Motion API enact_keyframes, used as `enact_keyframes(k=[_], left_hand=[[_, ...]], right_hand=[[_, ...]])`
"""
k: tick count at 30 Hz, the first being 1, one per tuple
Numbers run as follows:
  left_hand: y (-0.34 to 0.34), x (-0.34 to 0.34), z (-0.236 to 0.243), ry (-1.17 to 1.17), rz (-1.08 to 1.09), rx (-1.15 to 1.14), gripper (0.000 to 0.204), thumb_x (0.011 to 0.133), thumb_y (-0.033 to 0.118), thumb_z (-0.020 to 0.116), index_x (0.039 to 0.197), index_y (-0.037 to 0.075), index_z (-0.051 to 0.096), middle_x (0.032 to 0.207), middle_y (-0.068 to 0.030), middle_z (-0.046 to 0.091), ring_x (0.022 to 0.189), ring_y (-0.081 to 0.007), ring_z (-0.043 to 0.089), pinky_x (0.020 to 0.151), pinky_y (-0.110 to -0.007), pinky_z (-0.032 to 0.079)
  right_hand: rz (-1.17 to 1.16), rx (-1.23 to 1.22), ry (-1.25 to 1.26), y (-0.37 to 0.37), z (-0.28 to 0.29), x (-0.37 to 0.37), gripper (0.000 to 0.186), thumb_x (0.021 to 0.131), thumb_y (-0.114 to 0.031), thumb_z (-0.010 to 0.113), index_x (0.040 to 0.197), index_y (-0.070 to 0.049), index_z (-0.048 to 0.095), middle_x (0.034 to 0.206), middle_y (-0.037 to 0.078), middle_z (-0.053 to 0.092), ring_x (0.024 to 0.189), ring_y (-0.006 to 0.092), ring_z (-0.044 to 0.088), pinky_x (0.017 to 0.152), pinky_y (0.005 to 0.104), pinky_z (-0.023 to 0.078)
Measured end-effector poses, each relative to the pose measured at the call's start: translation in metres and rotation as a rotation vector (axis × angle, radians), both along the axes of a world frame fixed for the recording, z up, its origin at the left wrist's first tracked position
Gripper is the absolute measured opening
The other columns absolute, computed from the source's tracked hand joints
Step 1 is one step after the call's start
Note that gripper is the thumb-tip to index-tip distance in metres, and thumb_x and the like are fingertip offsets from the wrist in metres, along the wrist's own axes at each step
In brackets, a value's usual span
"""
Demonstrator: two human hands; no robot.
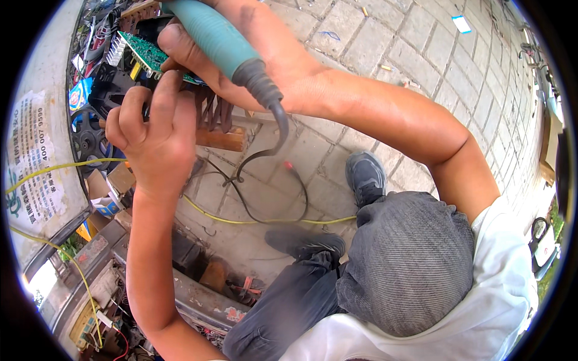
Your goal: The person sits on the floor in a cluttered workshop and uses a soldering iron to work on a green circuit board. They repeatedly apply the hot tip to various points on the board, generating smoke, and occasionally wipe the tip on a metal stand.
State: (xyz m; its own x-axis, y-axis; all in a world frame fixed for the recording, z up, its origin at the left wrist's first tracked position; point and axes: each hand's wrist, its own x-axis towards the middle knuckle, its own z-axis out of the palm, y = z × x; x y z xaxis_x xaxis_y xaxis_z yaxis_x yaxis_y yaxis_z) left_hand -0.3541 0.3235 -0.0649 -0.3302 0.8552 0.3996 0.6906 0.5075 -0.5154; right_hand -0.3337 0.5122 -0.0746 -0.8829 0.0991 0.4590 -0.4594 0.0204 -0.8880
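Observation:
My right hand (259, 54) grips a soldering iron with a teal handle (211, 33) and a dark cord (274, 111) hanging from its rear end. Its tip is hidden near the top edge. My left hand (153, 135) is closed, fingers curled, pressed against the edge of a green circuit board (141, 54) with white and yellow components. Whether the left hand pinches something thin, I cannot make out. Both hands work close together at the upper left, over a wooden block (220, 139).
Grey paving stones (385, 48) cover the ground. A yellow wire (253, 221) and black cables (241, 180) run across it. A heap of electronic scrap (96, 72) lies at the left. My knees and dark shoes (364, 174) fill the lower right. An open casing (90, 283) sits lower left.

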Motion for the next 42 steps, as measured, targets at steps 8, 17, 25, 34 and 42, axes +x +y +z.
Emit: enact_keyframes(k=[8, 17, 25, 34, 42], left_hand=[[-0.004, -0.005, -0.003, 0.028, -0.046, -0.011, 0.008, 0.076, 0.014, 0.064, 0.085, 0.014, 0.063, 0.112, 0.0045, 0.061, 0.097, -0.0192, 0.046, 0.084, -0.036, 0.033], [0.013, -0.003, 0.009, -0.114, -0.036, -0.005, 0.01, 0.074, 0.009, 0.064, 0.083, 0.006, 0.062, 0.111, -0.0005, 0.061, 0.093, -0.0241, 0.053, 0.075, -0.035, 0.044], [0.002, -0.008, 0.013, -0.134, -0.061, -0.023, 0.012, 0.071, 0.007, 0.065, 0.082, 0.007, 0.063, 0.109, -0.0028, 0.06, 0.097, -0.0262, 0.054, 0.08, -0.037, 0.047], [-0.012, -0.019, 0.019, -0.113, -0.123, 0.163, 0.027, 0.063, 0.001, 0.076, 0.087, 0.009, 0.065, 0.111, -0.0043, 0.058, 0.103, -0.029, 0.05, 0.085, -0.037, 0.044], [-0.014, -0.024, 0.015, -0.116, -0.148, 0.25, 0.025, 0.063, 0.001, 0.076, 0.082, 0.008, 0.062, 0.113, -0.0042, 0.058, 0.104, -0.029, 0.051, 0.086, -0.037, 0.044]], right_hand=[[-0.036, -0.061, 0.018, -0.002, 0.0, -0.002, 0.037, 0.087, -0.015, 0.063, 0.117, 0.0, 0.05, 0.095, 0.019, 0.066, 0.092, 0.0327, 0.066, 0.08, 0.0373, 0.052], [-0.149, 0.074, 0.176, -0.003, -0.007, -0.008, 0.04, 0.086, -0.019, 0.063, 0.119, -0.001, 0.049, 0.095, 0.018, 0.066, 0.09, 0.0346, 0.066, 0.079, 0.0386, 0.052], [-0.069, 0.002, 0.087, 0.01, -0.012, 0.0, 0.035, 0.088, -0.027, 0.062, 0.113, -0.004, 0.055, 0.085, 0.015, 0.066, 0.081, 0.0305, 0.067, 0.071, 0.0364, 0.052], [0.134, -0.47, -0.149, 0.041, 0.015, 0.035, 0.038, 0.091, -0.032, 0.064, 0.113, -0.004, 0.053, 0.087, 0.004, 0.059, 0.072, 0.0076, 0.05, 0.065, 0.0234, 0.042], [0.003, -0.312, -0.307, 0.053, 0.001, 0.067, 0.052, 0.089, -0.034, 0.06, 0.125, 0.002, 0.048, 0.079, 0.008, 0.059, 0.062, 0.0093, 0.051, 0.055, 0.0228, 0.042]])
